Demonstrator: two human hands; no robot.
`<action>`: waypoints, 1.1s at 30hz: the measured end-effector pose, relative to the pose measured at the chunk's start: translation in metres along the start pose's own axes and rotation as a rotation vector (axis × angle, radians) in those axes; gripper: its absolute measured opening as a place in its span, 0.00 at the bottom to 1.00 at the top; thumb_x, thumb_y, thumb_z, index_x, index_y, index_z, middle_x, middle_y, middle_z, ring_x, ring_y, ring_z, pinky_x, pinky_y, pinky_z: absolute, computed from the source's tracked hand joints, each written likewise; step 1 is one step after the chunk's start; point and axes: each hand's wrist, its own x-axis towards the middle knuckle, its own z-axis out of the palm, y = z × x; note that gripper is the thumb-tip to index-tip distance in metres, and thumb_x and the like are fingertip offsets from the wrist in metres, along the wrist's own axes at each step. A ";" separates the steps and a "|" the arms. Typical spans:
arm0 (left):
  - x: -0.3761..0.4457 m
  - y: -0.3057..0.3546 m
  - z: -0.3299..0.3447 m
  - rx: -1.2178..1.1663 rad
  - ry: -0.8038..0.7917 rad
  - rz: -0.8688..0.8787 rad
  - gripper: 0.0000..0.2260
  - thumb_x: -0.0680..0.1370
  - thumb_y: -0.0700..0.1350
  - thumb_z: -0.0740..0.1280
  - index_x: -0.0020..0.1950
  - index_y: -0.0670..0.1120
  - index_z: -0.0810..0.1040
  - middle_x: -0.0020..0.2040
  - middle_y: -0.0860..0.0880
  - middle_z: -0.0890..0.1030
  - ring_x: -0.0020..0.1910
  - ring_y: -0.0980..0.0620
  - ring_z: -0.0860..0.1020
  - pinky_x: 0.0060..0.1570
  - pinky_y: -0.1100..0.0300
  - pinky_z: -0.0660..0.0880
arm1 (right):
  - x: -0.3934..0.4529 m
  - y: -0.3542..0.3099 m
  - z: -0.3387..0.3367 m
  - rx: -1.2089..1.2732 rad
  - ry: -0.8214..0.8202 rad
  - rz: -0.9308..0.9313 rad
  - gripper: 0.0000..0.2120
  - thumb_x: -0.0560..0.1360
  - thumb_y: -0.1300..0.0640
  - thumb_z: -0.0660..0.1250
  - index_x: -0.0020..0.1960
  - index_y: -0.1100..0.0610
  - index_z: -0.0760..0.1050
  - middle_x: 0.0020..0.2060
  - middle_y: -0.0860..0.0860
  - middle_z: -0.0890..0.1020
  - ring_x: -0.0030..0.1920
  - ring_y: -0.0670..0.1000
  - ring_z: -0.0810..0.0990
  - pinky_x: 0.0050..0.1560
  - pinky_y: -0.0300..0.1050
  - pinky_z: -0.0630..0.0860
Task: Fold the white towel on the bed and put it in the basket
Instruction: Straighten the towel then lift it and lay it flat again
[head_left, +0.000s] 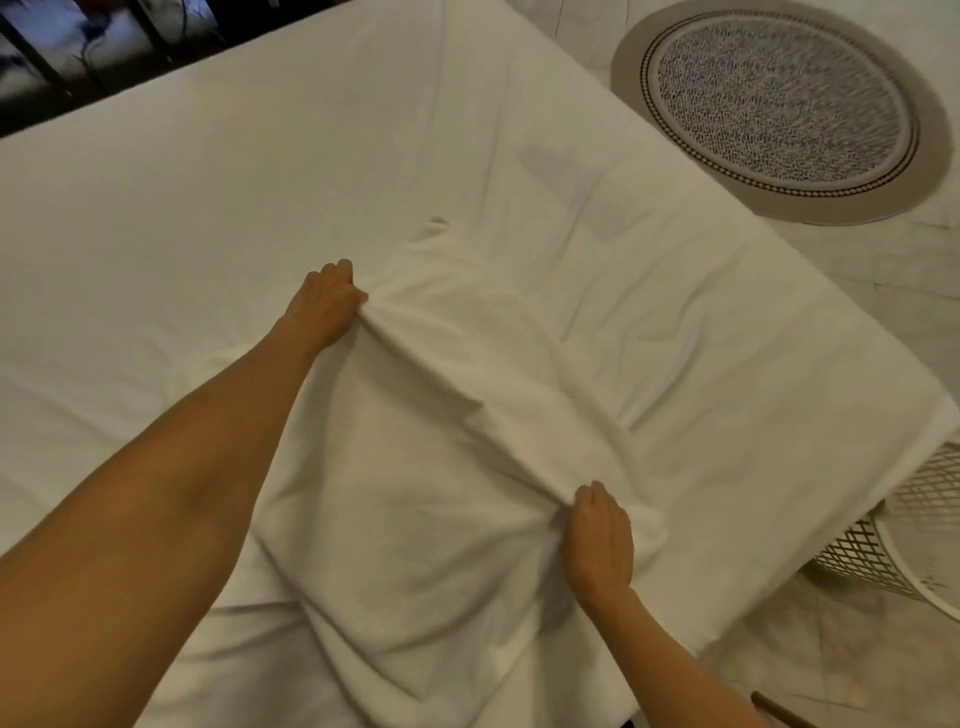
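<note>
The white terry towel (415, 519) lies on the white-sheeted bed (208, 208), each grip clamped on one raised fold: left hand (324, 306) far, right hand (597, 540) near, white lattice basket (904, 535) right.

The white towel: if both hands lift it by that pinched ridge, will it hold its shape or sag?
Probably sag. The towel bunches into soft creases between the left hand and right hand, so it looks limp. It likely drapes either side of each grip, and seems light, rising easily off the bed.
</note>
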 end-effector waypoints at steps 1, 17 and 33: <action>0.000 -0.003 -0.004 -0.002 0.037 0.035 0.18 0.75 0.27 0.60 0.61 0.39 0.79 0.54 0.36 0.74 0.51 0.38 0.74 0.44 0.52 0.66 | 0.004 0.002 -0.006 0.007 0.004 0.015 0.19 0.69 0.74 0.63 0.60 0.66 0.72 0.63 0.66 0.74 0.62 0.64 0.75 0.61 0.54 0.72; 0.027 0.005 -0.090 -0.127 0.094 -0.035 0.23 0.78 0.28 0.53 0.71 0.41 0.70 0.70 0.40 0.72 0.72 0.40 0.66 0.74 0.50 0.55 | 0.035 0.017 -0.120 -0.132 0.209 0.004 0.20 0.76 0.68 0.57 0.67 0.60 0.69 0.66 0.58 0.74 0.68 0.58 0.70 0.71 0.51 0.60; -0.042 -0.056 -0.278 -0.290 0.241 -0.208 0.16 0.76 0.32 0.60 0.59 0.39 0.80 0.56 0.36 0.80 0.57 0.35 0.75 0.55 0.47 0.73 | 0.054 -0.019 -0.342 -0.035 0.489 -0.088 0.12 0.72 0.65 0.60 0.55 0.60 0.74 0.51 0.60 0.80 0.53 0.63 0.78 0.46 0.50 0.72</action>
